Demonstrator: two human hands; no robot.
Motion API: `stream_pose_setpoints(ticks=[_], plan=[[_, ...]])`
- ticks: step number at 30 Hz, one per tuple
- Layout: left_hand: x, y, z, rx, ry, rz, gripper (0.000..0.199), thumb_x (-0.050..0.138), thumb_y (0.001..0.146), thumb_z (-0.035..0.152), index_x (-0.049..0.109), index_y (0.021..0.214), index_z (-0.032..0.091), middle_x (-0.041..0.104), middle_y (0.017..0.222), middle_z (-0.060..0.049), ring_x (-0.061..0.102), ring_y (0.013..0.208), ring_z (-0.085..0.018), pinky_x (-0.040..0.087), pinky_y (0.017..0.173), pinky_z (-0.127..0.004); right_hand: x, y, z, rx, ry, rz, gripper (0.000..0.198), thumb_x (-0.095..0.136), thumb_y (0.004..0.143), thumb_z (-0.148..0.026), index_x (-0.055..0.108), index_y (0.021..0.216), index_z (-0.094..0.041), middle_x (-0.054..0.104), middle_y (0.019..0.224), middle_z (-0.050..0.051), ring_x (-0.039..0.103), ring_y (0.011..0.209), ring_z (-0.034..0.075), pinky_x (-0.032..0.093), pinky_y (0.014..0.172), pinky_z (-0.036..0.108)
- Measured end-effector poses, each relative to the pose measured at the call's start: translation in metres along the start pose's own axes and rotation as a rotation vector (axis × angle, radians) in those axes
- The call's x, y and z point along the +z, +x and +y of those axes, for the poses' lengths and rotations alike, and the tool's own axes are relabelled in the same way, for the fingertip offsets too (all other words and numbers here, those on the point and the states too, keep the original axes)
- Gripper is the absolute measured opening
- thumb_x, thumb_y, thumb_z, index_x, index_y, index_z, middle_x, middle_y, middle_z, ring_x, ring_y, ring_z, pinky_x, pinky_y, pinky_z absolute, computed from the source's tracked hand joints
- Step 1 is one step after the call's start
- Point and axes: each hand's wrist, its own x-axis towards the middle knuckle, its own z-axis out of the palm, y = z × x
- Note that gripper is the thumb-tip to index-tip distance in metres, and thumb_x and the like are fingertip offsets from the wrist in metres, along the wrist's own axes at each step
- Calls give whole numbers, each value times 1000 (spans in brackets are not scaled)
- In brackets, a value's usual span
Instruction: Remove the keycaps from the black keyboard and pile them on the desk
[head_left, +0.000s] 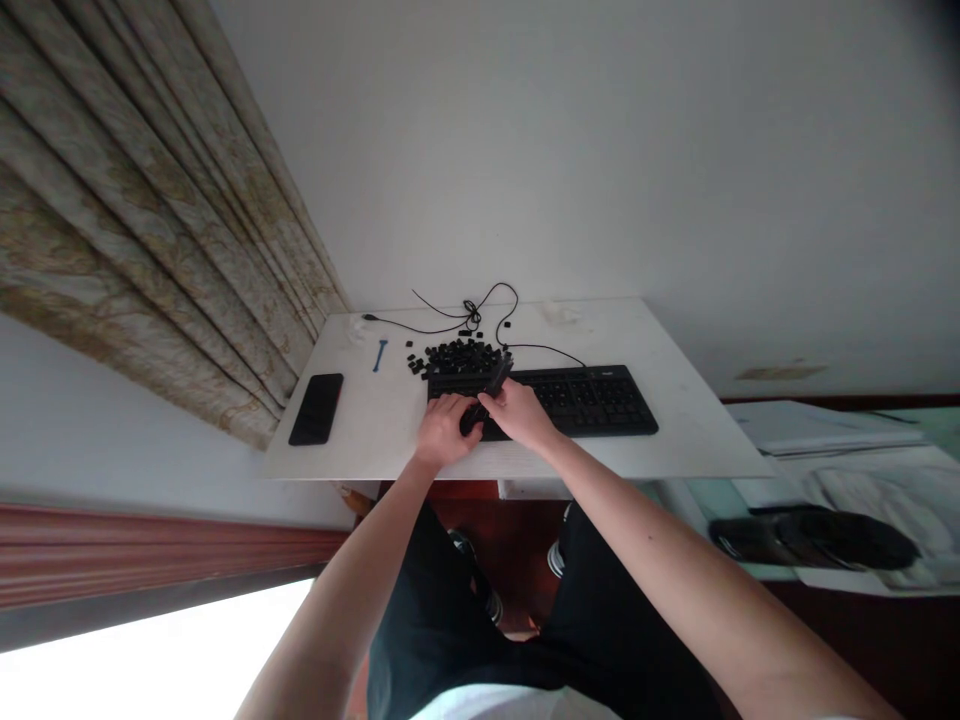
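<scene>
A black keyboard (600, 400) lies across the front of the white table, its left part largely covered by my hands. Between them, a black elongated object (496, 377) slants up over the keyboard; its exact kind is not clear. My right hand (523, 413) is closed around it from the right, thumb along its side. My left hand (444, 432) rests at the keyboard's left end, its thumb and fingers closed about the object's lower end. Behind the keyboard lies a heap of loose black keycaps (459, 356), with several scattered around it.
A blue tool (380, 355) and a black phone (316, 409) lie on the left of the white table (690, 440). The keyboard's cable (514, 300) loops along the back by the wall. A curtain (150, 200) hangs at the left. Papers and a black object (814, 538) are at the right.
</scene>
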Motion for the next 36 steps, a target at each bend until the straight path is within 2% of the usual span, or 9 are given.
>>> stream_pose_setpoints(ticks=[4,7,12,17,21,25,29,33,36], plan=[[2,1,-1,15,77,-28,21,59,96,35,68,110,21,69,105,-8,59,104,-27,46,90,-44,3,1,-5,0,-64,-30,7,64,92,-24,62,86,-21,72,73,5,71,71,23,46,61,28],[3,2,-2,24,102,-43,19,56,98,34,68,104,21,69,103,-8,59,102,-26,46,89,-42,5,-1,-4,-15,-82,-55,5,63,92,-24,64,90,-20,72,74,5,71,71,23,46,61,28],[4,2,-4,46,96,-38,18,55,99,33,67,102,20,68,104,-9,59,101,-26,45,87,-42,9,-13,4,-174,-10,-95,9,58,97,-26,64,100,-20,72,74,4,71,71,22,49,63,29],[5,0,-3,62,108,-37,17,55,99,30,66,107,21,67,105,-8,58,103,-26,44,90,-42,5,-23,10,-291,-27,-134,13,52,99,-26,63,105,-22,74,86,5,73,81,22,52,72,30],[6,0,-3,48,119,-47,15,57,97,27,65,107,20,66,102,-9,58,105,-28,44,91,-43,0,-31,4,-363,-60,-102,14,52,99,-27,63,107,-23,74,98,6,73,86,23,52,75,30],[8,0,-4,50,124,-46,14,53,98,24,66,104,20,67,100,-9,59,103,-27,45,90,-42,-6,-35,0,-413,-83,-64,16,52,100,-33,62,107,-24,74,100,5,73,87,23,52,76,30],[9,-1,-7,49,64,16,16,51,101,26,66,102,20,69,99,-7,61,100,-24,46,90,-40,-23,-31,28,-311,-101,136,25,47,101,-40,62,107,-21,74,101,9,74,84,25,54,76,33],[10,-2,-9,17,36,88,19,48,102,24,68,104,20,71,101,-8,63,98,-23,48,89,-40,-49,-28,85,-98,-113,460,36,45,100,-49,62,108,-18,74,97,13,74,83,27,56,74,37],[11,-2,-10,8,28,113,21,48,102,22,69,106,21,71,102,-8,64,99,-24,50,91,-41,-60,-32,121,-73,-220,620,39,43,99,-49,62,110,-17,73,106,17,72,90,31,56,81,43]])
